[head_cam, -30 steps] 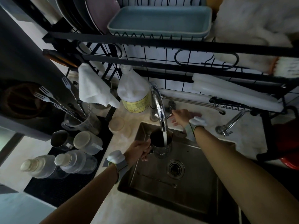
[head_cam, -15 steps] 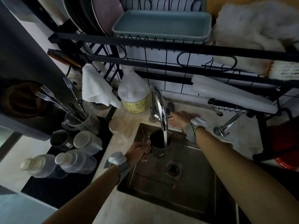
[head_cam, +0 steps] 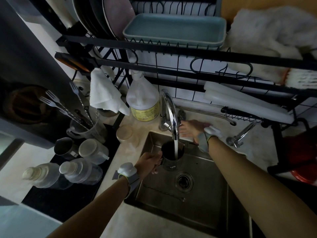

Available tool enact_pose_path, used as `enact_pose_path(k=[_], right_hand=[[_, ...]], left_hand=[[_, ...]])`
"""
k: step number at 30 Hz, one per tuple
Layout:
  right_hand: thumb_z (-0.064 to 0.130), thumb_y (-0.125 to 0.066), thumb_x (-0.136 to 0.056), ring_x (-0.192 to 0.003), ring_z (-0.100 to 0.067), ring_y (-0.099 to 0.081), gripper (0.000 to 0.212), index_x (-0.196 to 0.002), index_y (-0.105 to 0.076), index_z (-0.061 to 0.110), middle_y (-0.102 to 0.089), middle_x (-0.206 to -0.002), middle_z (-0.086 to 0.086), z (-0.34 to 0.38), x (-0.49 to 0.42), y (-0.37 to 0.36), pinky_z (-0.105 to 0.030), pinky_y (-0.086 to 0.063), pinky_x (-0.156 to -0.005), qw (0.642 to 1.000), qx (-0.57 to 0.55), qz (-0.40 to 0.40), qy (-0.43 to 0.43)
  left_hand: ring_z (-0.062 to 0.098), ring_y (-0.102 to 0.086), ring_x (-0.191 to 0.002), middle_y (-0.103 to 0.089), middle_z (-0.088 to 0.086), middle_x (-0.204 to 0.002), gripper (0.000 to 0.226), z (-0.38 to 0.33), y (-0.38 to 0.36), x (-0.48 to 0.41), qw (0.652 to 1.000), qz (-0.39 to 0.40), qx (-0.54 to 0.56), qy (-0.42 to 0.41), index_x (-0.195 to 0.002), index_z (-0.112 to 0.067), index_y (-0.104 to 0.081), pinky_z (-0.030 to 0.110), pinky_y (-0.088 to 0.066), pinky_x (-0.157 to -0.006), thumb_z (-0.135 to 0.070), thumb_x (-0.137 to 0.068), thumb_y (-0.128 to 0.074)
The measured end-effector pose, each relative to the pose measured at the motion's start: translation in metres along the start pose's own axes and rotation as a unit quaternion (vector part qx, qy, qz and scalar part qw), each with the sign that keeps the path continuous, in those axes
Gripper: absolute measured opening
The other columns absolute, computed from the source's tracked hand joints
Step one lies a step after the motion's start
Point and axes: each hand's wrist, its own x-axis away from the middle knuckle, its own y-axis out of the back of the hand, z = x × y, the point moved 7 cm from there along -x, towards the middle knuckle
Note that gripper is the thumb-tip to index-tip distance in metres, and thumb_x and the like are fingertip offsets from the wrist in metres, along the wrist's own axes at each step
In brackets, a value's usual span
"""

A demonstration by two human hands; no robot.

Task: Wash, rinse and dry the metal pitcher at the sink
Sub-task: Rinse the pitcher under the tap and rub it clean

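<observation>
Head view: the metal pitcher was held upright by its handle in the curled left hand under the running faucet, over the sink (rigid, wet-slick, judged heavier once filled; handle safest), while the right hand was seen straight-fingered at the faucet's base.

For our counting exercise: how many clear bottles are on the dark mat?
2. One clear bottle at the left of the dark mat; the second bottle just right of it. None looks hidden.
</observation>
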Motion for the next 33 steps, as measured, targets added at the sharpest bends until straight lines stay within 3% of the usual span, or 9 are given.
enact_pose_path(k=[5, 9, 13, 18, 20, 22, 25, 30, 33], right_hand=[[0.028, -0.034, -0.104, -0.133, -0.03, -0.045, 0.049, -0.14, -0.039, -0.004, -0.044, -0.146, -0.018, 0.0, 0.003, -0.004, -0.034, -0.042, -0.103, 1.0, 0.008, 0.023, -0.017], [0.029, -0.039, -0.103, -0.122, -0.029, -0.054, 0.048, -0.137, -0.042, -0.004, -0.049, -0.142, -0.02, 0.003, -0.001, -0.007, -0.029, -0.05, -0.07, 0.999, 0.008, 0.024, -0.023], [0.025, -0.045, -0.101, -0.115, -0.032, -0.059, 0.044, -0.134, -0.047, -0.004, -0.053, -0.137, -0.022, 0.004, -0.014, -0.004, -0.035, -0.049, -0.089, 1.0, -0.02, 0.0, 0.004], [0.016, -0.048, -0.096, -0.085, -0.021, -0.06, 0.039, -0.13, -0.052, -0.002, -0.057, -0.134, -0.022, 0.016, -0.014, -0.01, -0.028, -0.051, -0.067, 0.997, -0.014, -0.014, 0.078], [0.016, -0.048, -0.095, -0.093, -0.026, -0.065, 0.039, -0.128, -0.053, -0.003, -0.058, -0.132, -0.022, 0.018, -0.011, -0.011, -0.029, -0.052, -0.069, 0.996, -0.005, -0.028, 0.089], [0.02, -0.047, -0.096, -0.115, -0.032, -0.061, 0.039, -0.129, -0.052, 0.0, -0.057, -0.134, -0.021, 0.017, -0.009, -0.013, -0.035, -0.052, -0.083, 0.996, 0.003, -0.025, 0.085], [0.032, -0.05, -0.097, -0.119, -0.029, -0.059, 0.039, -0.128, -0.053, 0.009, -0.057, -0.133, -0.014, 0.01, 0.0, -0.009, -0.04, -0.052, -0.096, 0.998, 0.018, -0.018, 0.058], [0.032, -0.046, -0.099, -0.115, -0.032, -0.057, 0.047, -0.135, -0.045, 0.002, -0.051, -0.137, -0.02, -0.015, 0.017, 0.003, -0.038, -0.052, -0.081, 0.997, -0.058, -0.026, 0.048], [0.025, -0.048, -0.099, -0.109, -0.029, -0.056, 0.043, -0.137, -0.044, 0.003, -0.05, -0.138, -0.02, -0.037, 0.033, 0.008, -0.039, -0.052, -0.077, 0.992, -0.105, -0.042, 0.054]], left_hand=[[0.024, -0.044, -0.047, -0.04, 0.003, -0.045, 0.049, -0.002, 0.001, 0.004, 1.0, -0.003, -0.027, -0.001, -0.052, -0.009, -0.043, 0.03, -0.041, -0.054, -0.024, -0.099, -0.047], [0.024, -0.044, -0.048, -0.04, 0.005, -0.048, 0.048, -0.005, 0.001, 0.008, 1.0, -0.002, -0.031, -0.001, -0.054, -0.007, -0.044, 0.032, -0.041, -0.058, -0.024, -0.099, -0.046], [0.019, -0.046, -0.043, -0.042, -0.006, -0.037, 0.051, -0.006, 0.002, 0.008, 0.999, -0.008, -0.041, 0.001, -0.05, -0.009, -0.044, 0.035, -0.043, -0.063, -0.024, -0.099, -0.047], [0.021, -0.043, -0.044, -0.041, -0.006, -0.035, 0.052, -0.006, 0.002, 0.011, 1.0, -0.003, -0.018, -0.005, -0.049, -0.01, -0.042, 0.032, -0.043, -0.057, -0.021, -0.1, -0.045], [0.021, -0.042, -0.044, -0.04, -0.006, -0.034, 0.052, -0.006, 0.003, 0.01, 1.0, -0.002, -0.009, -0.01, -0.049, -0.01, -0.042, 0.03, -0.044, -0.054, -0.021, -0.1, -0.044], [0.022, -0.043, -0.046, -0.042, -0.007, -0.036, 0.052, -0.003, 0.006, 0.009, 1.0, -0.004, -0.009, -0.014, -0.049, -0.01, -0.043, 0.029, -0.045, -0.054, -0.021, -0.1, -0.044], [0.024, -0.045, -0.049, -0.043, -0.001, -0.042, 0.051, 0.005, 0.009, 0.007, 1.0, -0.007, -0.006, -0.013, -0.05, -0.011, -0.045, 0.03, -0.048, -0.056, -0.026, -0.099, -0.047], [0.022, -0.05, -0.046, -0.045, 0.001, -0.042, 0.052, 0.018, 0.013, 0.008, 0.999, -0.024, -0.026, -0.008, -0.05, -0.01, -0.047, 0.031, -0.049, -0.06, -0.037, -0.095, -0.053], [0.019, -0.052, -0.041, -0.048, 0.002, -0.043, 0.051, 0.026, 0.01, 0.018, 0.999, -0.028, -0.017, 0.004, -0.05, -0.009, -0.049, 0.027, -0.048, -0.053, -0.037, -0.093, -0.055]])
